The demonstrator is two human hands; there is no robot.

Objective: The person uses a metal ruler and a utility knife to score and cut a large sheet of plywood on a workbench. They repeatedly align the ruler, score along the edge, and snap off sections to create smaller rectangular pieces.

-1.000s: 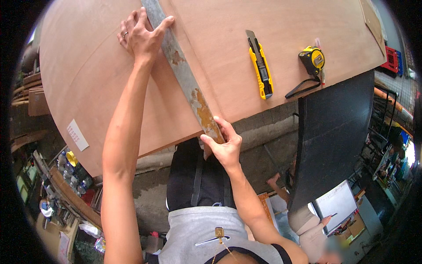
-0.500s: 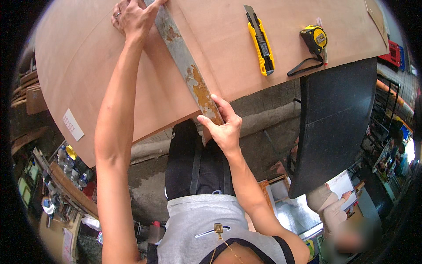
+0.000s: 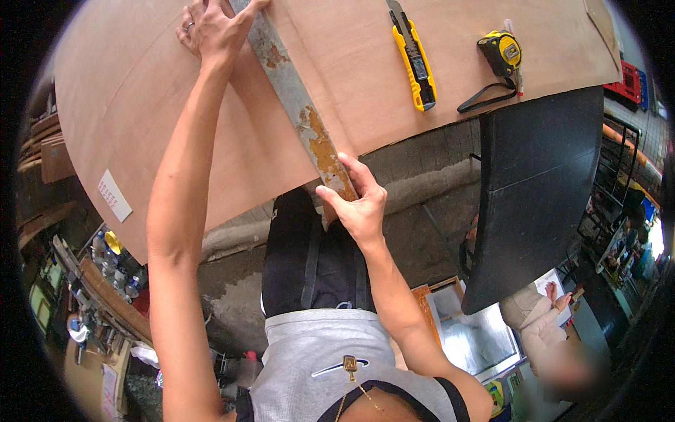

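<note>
Near cutter (image 3: 413,62) and tape measure (image 3: 498,56) — left hand (image 3: 221,34) spread over metal bar (image 3: 290,90), right hand (image 3: 363,208) gripping it.

"Where are the hands?"
"On the brown-patched metal strip (image 3: 287,81): the left hand (image 3: 219,35) at its far part, the right hand (image 3: 360,202) gripping its near end."
"And right of the strip?"
"A yellow-and-black utility knife (image 3: 413,62), blade out, then, farther from the strip, a yellow-and-black tape measure (image 3: 500,53)."
"Left of it?"
"A white label (image 3: 114,196) on the brown board (image 3: 151,105) beneath the strip."
</note>
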